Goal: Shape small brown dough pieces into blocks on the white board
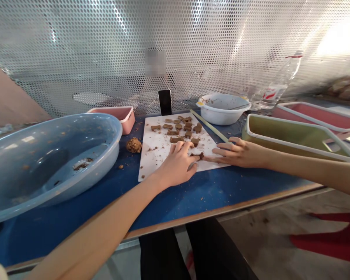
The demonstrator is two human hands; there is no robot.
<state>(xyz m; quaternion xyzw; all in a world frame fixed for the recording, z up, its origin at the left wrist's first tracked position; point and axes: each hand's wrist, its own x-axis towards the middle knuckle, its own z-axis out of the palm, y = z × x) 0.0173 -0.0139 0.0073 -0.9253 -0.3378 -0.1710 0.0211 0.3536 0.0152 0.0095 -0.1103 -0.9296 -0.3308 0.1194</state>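
A white cutting board (157, 155) lies on the blue table and carries several brown bone-shaped dough pieces (177, 128) near its far edge. My left hand (177, 163) rests on the board's near part with its fingers curled down around a small brown dough piece (198, 155). My right hand (239, 152) lies at the board's right edge, fingers stretched flat toward that same piece, fingertips touching it. A brown dough ball (133, 145) sits on the table just left of the board.
A big blue basin (46, 163) fills the left. A pink tray (121, 114), a black phone (165, 102), a white bowl (223, 109) and a plastic bottle (278, 85) stand at the back. A green tray (294, 138) and a thin stick (210, 126) lie right.
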